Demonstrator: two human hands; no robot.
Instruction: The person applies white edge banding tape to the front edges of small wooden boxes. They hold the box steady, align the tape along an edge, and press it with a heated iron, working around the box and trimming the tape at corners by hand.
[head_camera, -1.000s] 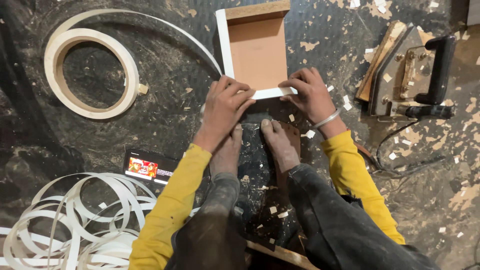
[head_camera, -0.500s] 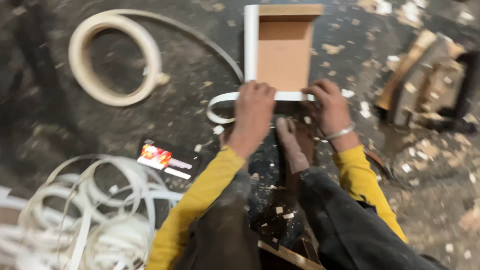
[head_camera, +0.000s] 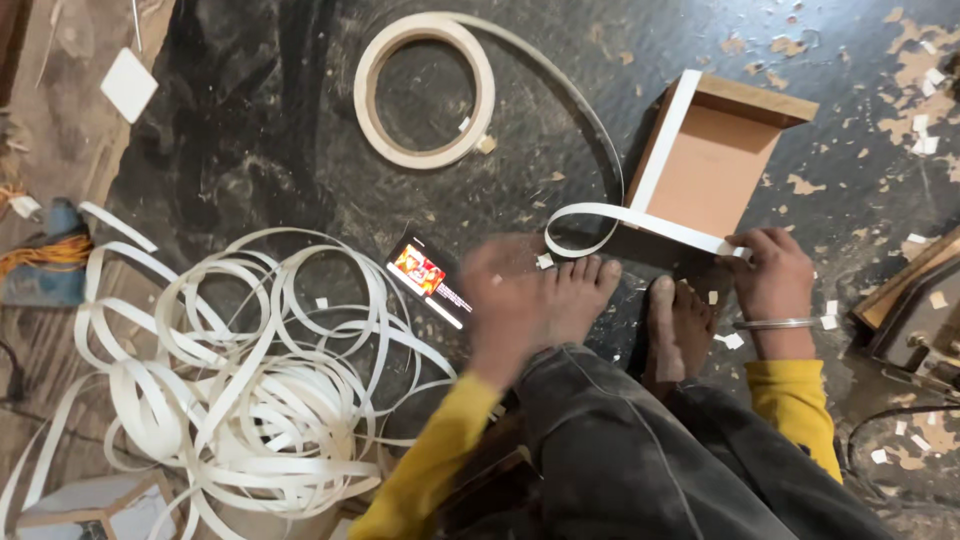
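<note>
We are looking down at a dark, stained workshop floor (head_camera: 250, 150) littered with pale chips and offcuts, and everything here lies straight on it. Nearest to us, at the lower left, sits a loose tangle of white edge-banding strip (head_camera: 250, 390). Just beyond it, close to our bare feet (head_camera: 620, 310), a phone (head_camera: 430, 280) lies face up with its screen lit.

Our left hand (head_camera: 510, 310) is blurred in mid-sweep just beside the phone and over the left foot; we cannot tell whether it is open or curled, and it seems to hold nothing. Our right hand (head_camera: 770, 275), with a bangle at the wrist, is plainly the nearer one to the work: its fingers pinch the white strip (head_camera: 640, 220) against the near edge of the small wooden tray (head_camera: 710, 170).

The tray lies ahead and to the right of our feet, tilted so its long axis runs away from us and toward the right. The strip follows its near edge, running leftward from the right hand, then curls back on itself in a loop in front of the left foot. From there it arcs away across the floor to the roll of banding (head_camera: 425, 90), which lies flat at the far side, well apart from both hands.
</note>
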